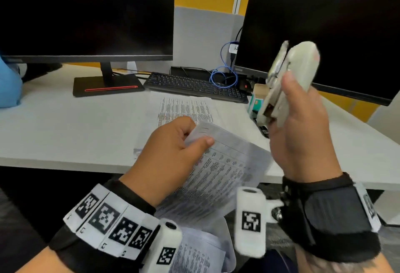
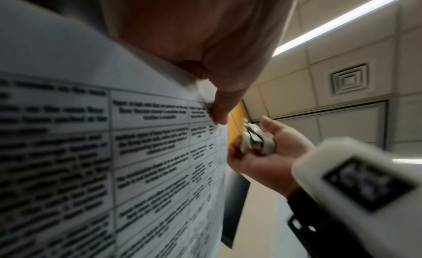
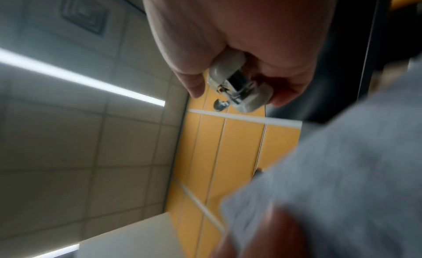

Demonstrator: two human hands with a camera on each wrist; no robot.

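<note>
Partly hidden stapler (image 1: 302,67) in right hand (image 1: 303,140), papers (image 1: 218,177) blurred

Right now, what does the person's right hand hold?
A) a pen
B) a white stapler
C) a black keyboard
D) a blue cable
B: the right hand grips a white stapler above the desk, while the left hand pinches the printed sheets.

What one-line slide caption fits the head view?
At a white desk, the left hand pinches printed sheets while the right hand holds a pale stapler raised beside them.
</note>
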